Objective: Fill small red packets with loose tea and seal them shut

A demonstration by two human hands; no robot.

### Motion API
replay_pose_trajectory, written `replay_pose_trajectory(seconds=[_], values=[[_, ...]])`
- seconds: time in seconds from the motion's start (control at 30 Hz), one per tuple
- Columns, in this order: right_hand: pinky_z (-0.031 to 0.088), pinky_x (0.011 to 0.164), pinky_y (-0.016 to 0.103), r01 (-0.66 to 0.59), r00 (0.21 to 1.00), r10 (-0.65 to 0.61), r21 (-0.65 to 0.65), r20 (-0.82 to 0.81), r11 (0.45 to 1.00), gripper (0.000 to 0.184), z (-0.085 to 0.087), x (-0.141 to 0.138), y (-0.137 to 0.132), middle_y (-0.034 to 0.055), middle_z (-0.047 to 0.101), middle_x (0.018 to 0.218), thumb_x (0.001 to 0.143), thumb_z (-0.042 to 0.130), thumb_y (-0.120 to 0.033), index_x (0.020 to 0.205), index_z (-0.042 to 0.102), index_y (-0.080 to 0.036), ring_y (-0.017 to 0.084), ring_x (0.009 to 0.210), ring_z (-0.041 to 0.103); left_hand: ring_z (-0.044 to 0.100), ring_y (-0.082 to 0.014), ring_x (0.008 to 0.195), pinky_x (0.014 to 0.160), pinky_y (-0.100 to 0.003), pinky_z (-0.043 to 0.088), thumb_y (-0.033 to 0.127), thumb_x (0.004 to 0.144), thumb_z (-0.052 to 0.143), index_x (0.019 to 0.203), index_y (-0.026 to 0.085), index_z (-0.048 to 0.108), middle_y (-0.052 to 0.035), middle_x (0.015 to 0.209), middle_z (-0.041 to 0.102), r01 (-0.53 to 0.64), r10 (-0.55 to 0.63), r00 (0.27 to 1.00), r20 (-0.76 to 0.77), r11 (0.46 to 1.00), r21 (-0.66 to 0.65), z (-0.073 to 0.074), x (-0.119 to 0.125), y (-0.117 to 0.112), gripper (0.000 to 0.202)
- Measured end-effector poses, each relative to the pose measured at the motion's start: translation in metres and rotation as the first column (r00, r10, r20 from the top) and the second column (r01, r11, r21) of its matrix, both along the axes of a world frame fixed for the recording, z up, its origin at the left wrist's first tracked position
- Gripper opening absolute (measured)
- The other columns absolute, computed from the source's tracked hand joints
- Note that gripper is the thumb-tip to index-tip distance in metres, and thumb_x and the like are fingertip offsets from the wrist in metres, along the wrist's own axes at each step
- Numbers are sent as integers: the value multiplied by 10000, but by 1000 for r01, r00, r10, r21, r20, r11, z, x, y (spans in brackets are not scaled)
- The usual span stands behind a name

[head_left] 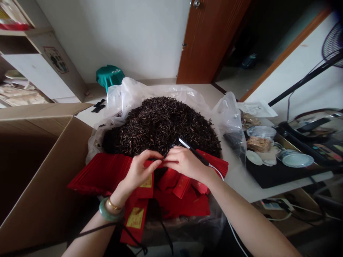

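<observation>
My left hand (143, 167), with a green bangle and a gold bracelet at its wrist, is closed, thumb and fingers on the edge of a red packet (148, 191) with a yellow label. Fingertips of my right hand (184, 162) meet it there, pinched on the same red edge; the exact grip is partly hidden. Behind both hands rises a heap of dark dried leaves, apparently loose tea (166, 121), inside a clear plastic bag (125, 94). A tight row of red packets (100, 173) lies left, and loose red packets (182, 205) lie below my right hand.
An open cardboard box (77, 150) stands at the left. Beyond my right hand is a slim black device (199, 156) with a white cable (217, 171). To the right, a dark tray (264, 176) bears lidded dishes. A teal-covered stool (108, 75) stands by the wall.
</observation>
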State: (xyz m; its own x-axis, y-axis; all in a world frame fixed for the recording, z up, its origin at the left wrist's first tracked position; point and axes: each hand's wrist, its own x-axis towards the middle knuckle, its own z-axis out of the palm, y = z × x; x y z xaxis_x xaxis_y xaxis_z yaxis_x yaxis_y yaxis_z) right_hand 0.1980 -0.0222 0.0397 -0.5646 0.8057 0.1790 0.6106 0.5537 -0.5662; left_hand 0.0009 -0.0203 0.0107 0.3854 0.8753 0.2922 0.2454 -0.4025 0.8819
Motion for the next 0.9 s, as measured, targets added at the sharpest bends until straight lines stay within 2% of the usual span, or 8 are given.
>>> replay_pose_trajectory(seconds=[0.1, 0.17, 0.23, 0.33, 0.4, 0.57, 0.73, 0.9], values=[[506, 741, 283, 174, 915, -207, -124, -347, 977, 171, -5, -6, -2, 44, 701, 867, 894, 573, -282, 878, 704, -173, 159, 785, 638, 675, -207, 912, 789, -307, 534, 380, 813, 642, 1169, 164, 557, -107, 1016, 719, -11, 45, 982, 184, 983, -181, -5, 2, -1, 425], [525, 754, 292, 234, 835, -306, -208, -458, 950, 178, -9, -11, -3, 52, 702, 920, 883, 566, -297, 947, 678, -176, 177, 829, 653, 689, -195, 816, 731, -288, 544, 395, 774, 680, 1151, 156, 561, -75, 893, 736, -22, 78, 976, 204, 964, -266, -8, 5, -1, 462], [538, 783, 306, 255, 792, -333, -218, -512, 942, 278, -14, -14, -4, 64, 690, 996, 865, 565, -258, 1131, 614, -193, 182, 872, 660, 682, -173, 717, 676, -264, 540, 393, 766, 678, 1076, 147, 600, -35, 764, 725, -81, 142, 972, 189, 952, -296, -9, 7, -1, 403], [539, 845, 338, 290, 832, -287, -68, -475, 954, 472, -20, -15, -4, 76, 665, 1039, 850, 562, -183, 1316, 488, -214, 187, 914, 652, 666, -153, 664, 636, -241, 530, 367, 748, 677, 969, 146, 655, -23, 730, 717, -170, 220, 962, 163, 947, -271, -8, 9, 0, 314], [534, 877, 359, 294, 893, -233, 106, -384, 950, 425, -23, -14, -4, 86, 663, 1037, 867, 551, -171, 1289, 523, -214, 204, 955, 640, 664, -149, 654, 624, -239, 531, 355, 731, 678, 901, 146, 674, -31, 747, 723, -210, 259, 951, 168, 942, -261, -8, 10, 0, 270], [522, 930, 434, 296, 951, -226, 416, -209, 860, 378, -28, -17, -5, 130, 641, 1109, 926, 478, -170, 1299, 536, -194, 249, 1047, 600, 653, -136, 625, 603, -231, 529, 341, 711, 679, 843, 147, 679, -33, 736, 722, -324, 382, 902, 200, 906, -272, -14, 14, -1, 235], [486, 1005, 476, 255, 967, -199, 542, -160, 801, 443, -32, -20, -6, 153, 610, 1231, 930, 451, -124, 1370, 477, -169, 271, 1159, 555, 621, -115, 578, 552, -208, 507, 355, 706, 683, 850, 147, 673, -4, 667, 681, -322, 409, 876, 255, 891, -321, -15, 17, -3, 252], [503, 1011, 438, 240, 965, -139, 529, -224, 814, 439, -39, -16, -3, 125, 621, 1233, 943, 424, -128, 1374, 476, -195, 243, 1185, 564, 596, -100, 563, 537, -196, 492, 363, 708, 698, 873, 140, 679, 1, 659, 661, -318, 423, 859, 289, 883, -346, -15, 16, -3, 277]])
